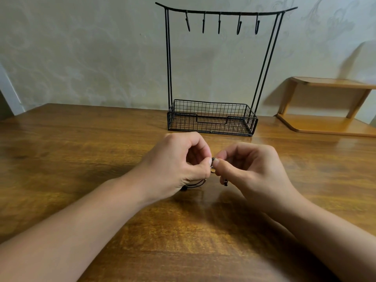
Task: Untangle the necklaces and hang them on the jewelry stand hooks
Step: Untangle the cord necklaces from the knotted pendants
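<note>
Your left hand (179, 159) and right hand (250, 165) both pinching the dark corded necklaces (212, 164), jewelry stand (221, 13) hooks bare, its wire basket (211, 115) holding nothing visible.

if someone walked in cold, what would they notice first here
Most likely the two hands meeting at the middle of the wooden table: the left hand and right hand both pinch a tangle of thin dark necklaces, with cords trailing below. Next, the tall black wire jewelry stand behind them against the wall, its five hooks all bare. A small wooden shelf sits at the far right.
</note>
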